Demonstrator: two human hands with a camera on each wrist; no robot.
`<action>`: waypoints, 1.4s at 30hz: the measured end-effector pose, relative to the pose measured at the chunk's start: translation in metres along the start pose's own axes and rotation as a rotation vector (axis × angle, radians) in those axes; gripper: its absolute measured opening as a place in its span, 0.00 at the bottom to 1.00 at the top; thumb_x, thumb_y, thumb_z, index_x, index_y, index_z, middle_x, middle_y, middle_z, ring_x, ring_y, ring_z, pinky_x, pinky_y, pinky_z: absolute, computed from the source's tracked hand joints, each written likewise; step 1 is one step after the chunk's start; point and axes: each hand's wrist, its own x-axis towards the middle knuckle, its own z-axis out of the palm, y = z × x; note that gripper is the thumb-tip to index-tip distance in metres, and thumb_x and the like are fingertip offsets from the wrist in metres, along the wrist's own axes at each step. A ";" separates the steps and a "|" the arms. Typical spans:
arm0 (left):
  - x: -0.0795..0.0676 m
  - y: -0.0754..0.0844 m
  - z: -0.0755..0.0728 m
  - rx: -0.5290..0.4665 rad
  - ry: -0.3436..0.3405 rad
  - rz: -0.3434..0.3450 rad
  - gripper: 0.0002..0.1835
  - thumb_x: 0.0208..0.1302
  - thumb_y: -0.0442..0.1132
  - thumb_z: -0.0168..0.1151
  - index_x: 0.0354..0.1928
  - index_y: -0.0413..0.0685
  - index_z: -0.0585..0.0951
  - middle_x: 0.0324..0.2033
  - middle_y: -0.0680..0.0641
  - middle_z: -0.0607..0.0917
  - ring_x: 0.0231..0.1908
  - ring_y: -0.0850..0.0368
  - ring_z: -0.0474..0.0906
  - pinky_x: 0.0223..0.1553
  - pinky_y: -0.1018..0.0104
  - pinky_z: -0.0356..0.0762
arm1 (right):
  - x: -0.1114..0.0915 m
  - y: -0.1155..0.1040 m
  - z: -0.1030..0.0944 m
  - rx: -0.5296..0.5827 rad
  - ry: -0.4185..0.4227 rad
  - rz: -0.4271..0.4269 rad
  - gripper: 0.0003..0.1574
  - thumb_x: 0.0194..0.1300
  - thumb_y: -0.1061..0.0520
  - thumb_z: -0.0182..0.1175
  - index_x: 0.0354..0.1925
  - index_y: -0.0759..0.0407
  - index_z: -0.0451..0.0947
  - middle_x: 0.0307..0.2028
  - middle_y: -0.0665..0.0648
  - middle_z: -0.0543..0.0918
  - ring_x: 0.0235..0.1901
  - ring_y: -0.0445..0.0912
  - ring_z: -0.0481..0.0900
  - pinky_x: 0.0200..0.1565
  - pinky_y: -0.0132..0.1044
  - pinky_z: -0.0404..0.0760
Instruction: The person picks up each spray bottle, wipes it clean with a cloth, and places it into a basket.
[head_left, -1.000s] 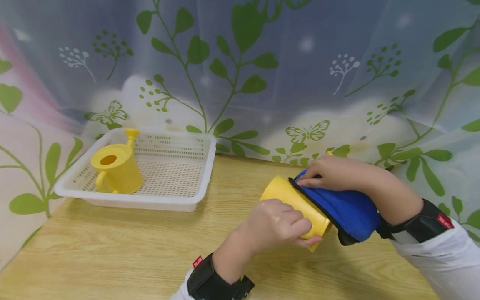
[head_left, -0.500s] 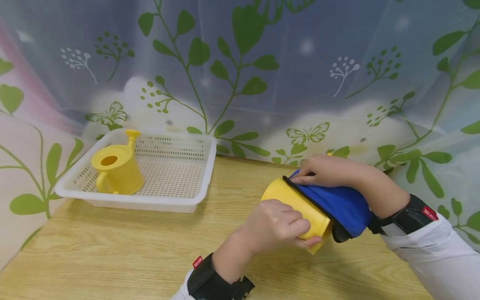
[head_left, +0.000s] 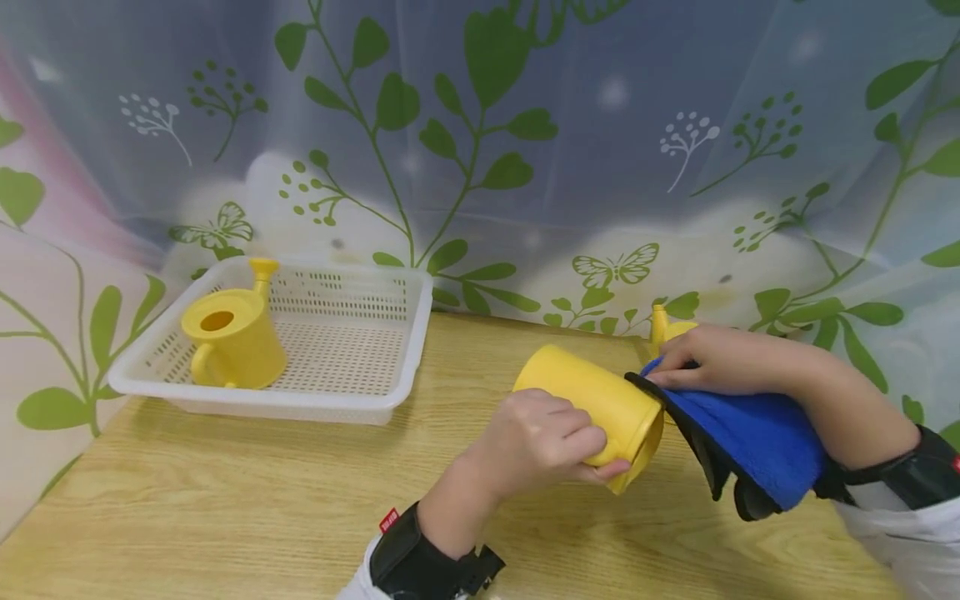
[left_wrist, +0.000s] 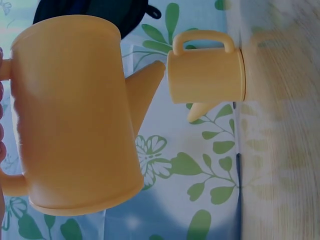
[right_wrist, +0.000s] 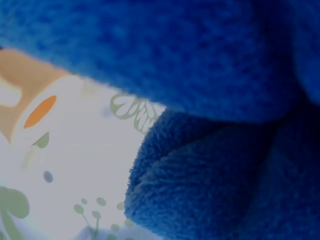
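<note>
My left hand [head_left: 551, 437] grips the handle of a yellow watering can [head_left: 588, 387], which is tilted over above the table. Its smooth body and tapered spout [left_wrist: 145, 95] show in the left wrist view. To its right, my right hand [head_left: 712, 358] holds a fuzzy blue cloth [head_left: 757, 442] with a black edge, close to the can's right end. Whether cloth and can touch is unclear. The same blue cloth [right_wrist: 200, 65] covers much of the right wrist view. Partly hidden behind my right hand stands another yellow watering can [left_wrist: 205, 75].
A white perforated plastic basket [head_left: 397, 400] stands at the left of the wooden table [head_left: 300, 500], with a yellow watering can [head_left: 240, 342] upright in it. Behind the table hangs a leaf-and-butterfly patterned curtain [head_left: 570, 167].
My right hand has drawn the cloth to the right, off the can's side, uncovering more of the held can and the one behind. My left hand keeps its grip, shifted only slightly.
</note>
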 end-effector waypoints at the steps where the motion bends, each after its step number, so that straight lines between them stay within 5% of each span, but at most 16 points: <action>1: 0.000 0.000 0.000 0.001 0.003 0.003 0.22 0.56 0.55 0.59 0.13 0.58 0.61 0.10 0.62 0.57 0.12 0.72 0.50 0.15 0.80 0.47 | -0.002 0.001 0.001 0.005 0.000 -0.007 0.17 0.67 0.49 0.51 0.21 0.41 0.75 0.25 0.43 0.72 0.25 0.36 0.68 0.29 0.31 0.67; 8: 0.003 0.000 -0.003 0.024 0.036 0.031 0.22 0.55 0.55 0.59 0.14 0.58 0.62 0.10 0.62 0.58 0.13 0.72 0.50 0.15 0.81 0.46 | -0.002 0.004 0.002 0.046 -0.001 -0.042 0.18 0.67 0.50 0.50 0.20 0.44 0.74 0.26 0.43 0.74 0.25 0.36 0.69 0.28 0.31 0.69; 22: 0.009 0.002 -0.003 0.021 0.061 0.079 0.21 0.54 0.55 0.59 0.14 0.58 0.63 0.10 0.63 0.61 0.13 0.72 0.52 0.16 0.82 0.49 | 0.056 0.004 -0.004 0.144 -0.052 -0.003 0.18 0.68 0.52 0.48 0.22 0.52 0.74 0.19 0.47 0.67 0.20 0.41 0.65 0.28 0.33 0.67; 27: 0.010 0.003 -0.003 0.010 0.058 0.078 0.20 0.55 0.54 0.59 0.14 0.58 0.63 0.10 0.63 0.62 0.13 0.72 0.53 0.16 0.82 0.51 | 0.067 0.005 -0.003 0.148 -0.044 -0.005 0.17 0.69 0.54 0.48 0.24 0.53 0.76 0.23 0.49 0.73 0.22 0.42 0.67 0.29 0.34 0.68; 42: 0.000 -0.011 -0.007 -0.022 0.040 -0.014 0.21 0.55 0.52 0.59 0.13 0.57 0.63 0.09 0.61 0.59 0.12 0.71 0.53 0.14 0.80 0.51 | 0.044 0.012 0.000 0.182 -0.057 0.005 0.21 0.69 0.57 0.45 0.17 0.54 0.64 0.18 0.46 0.63 0.18 0.39 0.61 0.26 0.31 0.64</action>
